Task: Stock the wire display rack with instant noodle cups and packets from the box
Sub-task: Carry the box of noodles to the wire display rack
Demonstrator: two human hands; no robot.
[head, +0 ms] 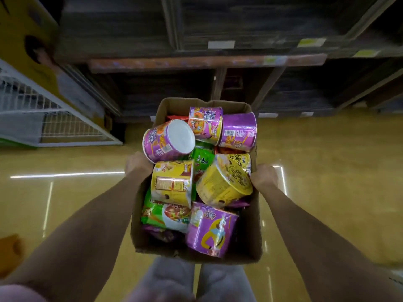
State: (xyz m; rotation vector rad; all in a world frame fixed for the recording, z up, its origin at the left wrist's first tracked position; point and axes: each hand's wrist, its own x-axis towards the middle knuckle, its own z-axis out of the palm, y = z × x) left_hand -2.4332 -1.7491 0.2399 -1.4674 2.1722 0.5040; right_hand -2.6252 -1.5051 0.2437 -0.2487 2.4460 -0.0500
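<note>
**Noodle box carried between both hands**

The cardboard box point(250, 243) of purple, yellow and green instant noodle cups and packets is held above the floor point(327, 160). Left hand point(136, 165) and right hand point(265, 176) grip its side walls; the fingers are hidden. The wire display rack point(54, 118) stands at left.

Dim, blurred; glare streaks; edges warped

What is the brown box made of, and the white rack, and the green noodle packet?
The box looks like plain cardboard: dull brown, with soft, worn edges. The rack seems to be wire, probably metal coated white, since it is a thin open grid; blur leaves that unsure. The green packet looks like thin glossy plastic film: it crinkles and catches the light.
</note>
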